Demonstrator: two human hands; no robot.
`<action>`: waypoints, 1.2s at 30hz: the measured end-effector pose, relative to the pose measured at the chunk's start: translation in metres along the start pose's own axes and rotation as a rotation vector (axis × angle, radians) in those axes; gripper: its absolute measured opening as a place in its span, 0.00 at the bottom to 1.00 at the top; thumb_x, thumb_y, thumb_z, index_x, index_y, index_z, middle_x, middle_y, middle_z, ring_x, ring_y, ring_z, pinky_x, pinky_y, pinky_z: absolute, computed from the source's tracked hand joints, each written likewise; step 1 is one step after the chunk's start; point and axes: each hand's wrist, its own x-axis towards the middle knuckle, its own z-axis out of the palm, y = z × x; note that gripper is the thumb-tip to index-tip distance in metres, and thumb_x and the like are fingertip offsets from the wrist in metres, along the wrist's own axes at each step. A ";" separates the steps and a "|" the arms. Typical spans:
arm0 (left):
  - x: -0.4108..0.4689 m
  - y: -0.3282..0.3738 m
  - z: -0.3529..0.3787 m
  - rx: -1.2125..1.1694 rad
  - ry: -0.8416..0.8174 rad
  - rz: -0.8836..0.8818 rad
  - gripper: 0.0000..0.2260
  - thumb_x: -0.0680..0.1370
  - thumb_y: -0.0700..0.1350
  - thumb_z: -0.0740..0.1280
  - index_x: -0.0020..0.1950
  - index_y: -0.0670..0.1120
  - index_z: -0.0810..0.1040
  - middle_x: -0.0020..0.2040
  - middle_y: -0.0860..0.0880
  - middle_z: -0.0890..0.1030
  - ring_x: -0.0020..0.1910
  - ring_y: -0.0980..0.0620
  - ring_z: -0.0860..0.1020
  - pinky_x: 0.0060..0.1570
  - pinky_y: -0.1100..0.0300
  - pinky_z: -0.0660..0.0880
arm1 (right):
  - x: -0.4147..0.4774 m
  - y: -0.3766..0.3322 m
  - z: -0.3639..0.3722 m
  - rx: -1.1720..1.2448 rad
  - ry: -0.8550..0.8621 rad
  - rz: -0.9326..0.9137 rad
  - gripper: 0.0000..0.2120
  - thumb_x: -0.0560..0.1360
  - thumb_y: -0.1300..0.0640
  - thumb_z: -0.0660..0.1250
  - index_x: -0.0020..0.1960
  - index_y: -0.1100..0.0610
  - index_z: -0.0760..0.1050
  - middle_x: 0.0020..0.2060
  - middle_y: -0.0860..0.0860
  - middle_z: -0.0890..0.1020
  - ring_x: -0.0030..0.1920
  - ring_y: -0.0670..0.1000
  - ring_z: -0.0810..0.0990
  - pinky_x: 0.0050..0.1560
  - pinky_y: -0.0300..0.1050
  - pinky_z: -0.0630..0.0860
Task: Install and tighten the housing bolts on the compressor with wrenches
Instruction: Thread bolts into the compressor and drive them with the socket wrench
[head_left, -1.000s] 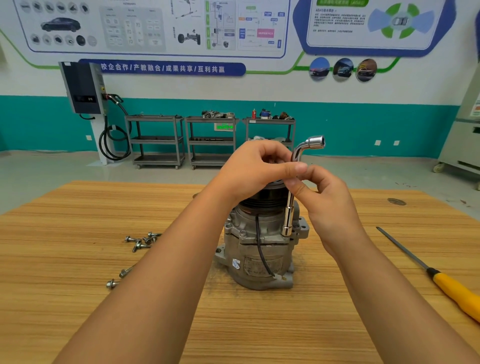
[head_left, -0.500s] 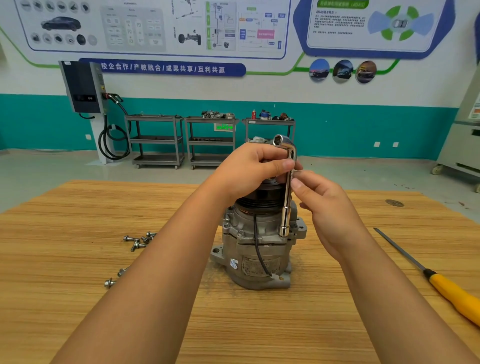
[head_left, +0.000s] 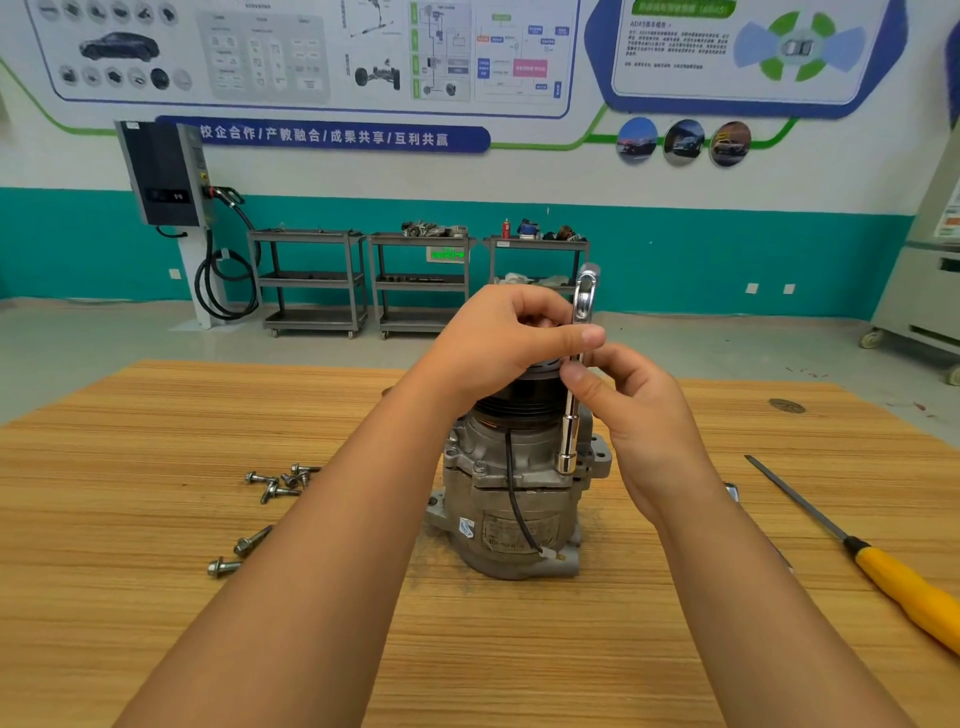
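A grey metal compressor (head_left: 511, 499) stands upright in the middle of the wooden table (head_left: 156, 597), a black wire running down its front. A chrome L-shaped socket wrench (head_left: 570, 426) stands vertical on a bolt at the housing's right flange. My left hand (head_left: 498, 343) pinches the wrench shaft near its top bend. My right hand (head_left: 639, 415) pinches the shaft just below, thumb in front. Several loose bolts (head_left: 278, 480) lie on the table to the left, and two more bolts (head_left: 241, 553) lie nearer me.
A file with a yellow handle (head_left: 904, 587) lies at the table's right. A small metal piece (head_left: 731, 488) shows behind my right wrist. Grey trolleys (head_left: 415, 280) and a wall charger (head_left: 166, 176) stand far behind.
The wrench's bent top has swung round from pointing right to pointing away from me, while both hands stayed pinched on the shaft over the same flange bolt.
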 end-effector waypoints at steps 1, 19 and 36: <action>0.000 0.000 0.000 -0.003 0.002 0.000 0.06 0.74 0.47 0.72 0.40 0.46 0.80 0.32 0.49 0.69 0.32 0.58 0.68 0.34 0.69 0.67 | 0.001 0.001 0.000 -0.006 0.006 0.000 0.07 0.70 0.51 0.69 0.46 0.51 0.79 0.43 0.42 0.84 0.48 0.39 0.81 0.45 0.30 0.73; 0.000 -0.001 -0.003 0.009 -0.050 0.009 0.09 0.80 0.43 0.64 0.48 0.54 0.82 0.43 0.59 0.83 0.45 0.67 0.78 0.46 0.75 0.71 | -0.002 -0.001 -0.005 -0.012 -0.010 -0.049 0.11 0.78 0.62 0.62 0.47 0.48 0.80 0.40 0.38 0.83 0.40 0.31 0.77 0.38 0.23 0.69; 0.000 -0.001 0.003 -0.011 0.041 -0.007 0.08 0.74 0.48 0.72 0.36 0.49 0.81 0.33 0.52 0.79 0.34 0.61 0.75 0.36 0.70 0.72 | -0.001 0.001 0.007 -0.129 0.078 -0.053 0.08 0.73 0.54 0.70 0.45 0.57 0.75 0.40 0.44 0.81 0.47 0.42 0.79 0.50 0.42 0.74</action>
